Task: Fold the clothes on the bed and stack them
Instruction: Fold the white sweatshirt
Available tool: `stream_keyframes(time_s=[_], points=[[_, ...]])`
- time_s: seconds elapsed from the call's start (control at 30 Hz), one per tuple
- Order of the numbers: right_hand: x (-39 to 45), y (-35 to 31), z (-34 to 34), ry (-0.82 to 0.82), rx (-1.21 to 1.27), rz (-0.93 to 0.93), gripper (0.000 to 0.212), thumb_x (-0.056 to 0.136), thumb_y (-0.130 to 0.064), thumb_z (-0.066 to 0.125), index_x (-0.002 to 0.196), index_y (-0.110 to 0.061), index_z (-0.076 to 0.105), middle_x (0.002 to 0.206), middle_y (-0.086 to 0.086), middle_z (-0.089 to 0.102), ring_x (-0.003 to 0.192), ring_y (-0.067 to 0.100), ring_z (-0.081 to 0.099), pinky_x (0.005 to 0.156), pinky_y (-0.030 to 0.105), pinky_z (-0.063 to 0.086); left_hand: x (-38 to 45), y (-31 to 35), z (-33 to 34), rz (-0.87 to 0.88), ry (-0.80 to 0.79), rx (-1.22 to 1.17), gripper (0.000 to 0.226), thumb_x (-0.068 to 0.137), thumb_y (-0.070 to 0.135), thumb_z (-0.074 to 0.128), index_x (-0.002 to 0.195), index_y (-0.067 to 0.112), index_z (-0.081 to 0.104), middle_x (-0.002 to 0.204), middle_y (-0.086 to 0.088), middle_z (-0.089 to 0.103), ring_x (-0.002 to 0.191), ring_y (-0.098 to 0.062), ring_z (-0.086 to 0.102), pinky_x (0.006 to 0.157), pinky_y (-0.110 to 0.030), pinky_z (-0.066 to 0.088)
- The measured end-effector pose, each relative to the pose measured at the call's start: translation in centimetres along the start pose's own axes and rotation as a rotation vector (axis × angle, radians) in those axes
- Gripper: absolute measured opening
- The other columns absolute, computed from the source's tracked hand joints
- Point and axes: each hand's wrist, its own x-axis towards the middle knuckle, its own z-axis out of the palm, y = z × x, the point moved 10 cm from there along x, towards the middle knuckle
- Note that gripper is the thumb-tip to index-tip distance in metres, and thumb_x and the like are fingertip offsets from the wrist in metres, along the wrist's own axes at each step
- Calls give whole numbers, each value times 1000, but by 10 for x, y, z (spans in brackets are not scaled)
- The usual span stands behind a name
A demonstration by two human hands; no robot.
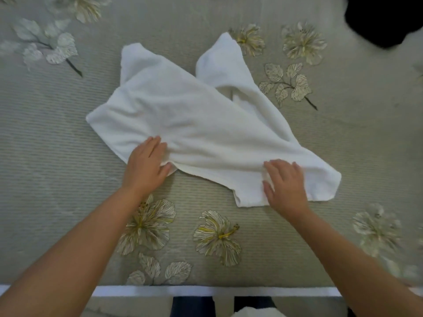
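Left hand [146, 163]: fingers flat and together, resting on the near left edge of the white towel [194, 124]. Right hand [285, 183]: fingers spread, pressing the towel's near right corner. The towel lies crumpled and partly folded on the floral bedspread [57, 156], extending beyond both hands. A black garment [384, 19] lies far beyond the right hand
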Motion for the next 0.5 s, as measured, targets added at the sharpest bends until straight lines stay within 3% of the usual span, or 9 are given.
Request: stream_keyframes(time_s=[0.07, 0.13, 0.2, 0.23, 0.3, 0.37, 0.5], points=[[-23, -35, 34, -147, -22, -204, 59, 59, -37, 80, 103, 0, 68, 105, 18, 68, 95, 34, 66, 79, 60, 46, -16, -7, 11, 75, -82, 29, 60, 72, 29, 63, 118, -10, 55, 128, -30, 49, 121, -46, 44, 98, -57, 35], [-40, -33, 59, -272, -54, -207, 64, 53, -38, 85, 101, 1, 69, 108, 17, 67, 95, 33, 66, 72, 56, 50, -32, -16, 19, 116, -148, 79, 56, 65, 22, 71, 109, -12, 60, 119, -32, 55, 111, -50, 51, 90, -62, 38], [-44, -28, 60, -197, -24, -234, 37, 74, -25, 71, 96, 4, 69, 104, 21, 67, 90, 36, 67, 67, 53, 53, -38, -24, 12, 142, -80, 116, 38, 61, 6, 70, 95, -11, 67, 104, -31, 63, 95, -50, 60, 77, -63, 44], [-43, -26, 58, -162, 17, -234, 28, 72, -13, 72, 92, 6, 70, 101, 23, 68, 86, 38, 68, 64, 53, 53, -37, -25, 8, 153, -43, 131, 31, 58, 2, 67, 88, -9, 69, 97, -28, 66, 87, -48, 63, 72, -61, 47], [-33, -22, 55, -148, 107, -188, 40, 45, 9, 83, 83, 10, 70, 91, 26, 69, 78, 41, 68, 59, 53, 54, -30, -26, 0, 130, 11, 123, 22, 60, -5, 62, 80, -4, 71, 90, -22, 69, 82, -42, 66, 71, -55, 49], [-25, -17, 45, -134, 210, -95, 43, 36, 19, 82, 77, 13, 69, 81, 27, 69, 69, 43, 68, 54, 53, 53, -20, -33, -4, 0, 26, 65, 19, 74, -11, 57, 86, -2, 69, 92, -20, 68, 88, -37, 63, 80, -47, 46], [-19, 16, 6, -34, 352, 168, 16, 67, 13, 62, 82, 12, 68, 78, 27, 68, 71, 43, 66, 66, 47, 51, -16, -37, -23, -191, 111, -80, 18, 90, 1, 44, 100, -3, 59, 94, -21, 62, 86, -34, 56, 68, -37, 37]])
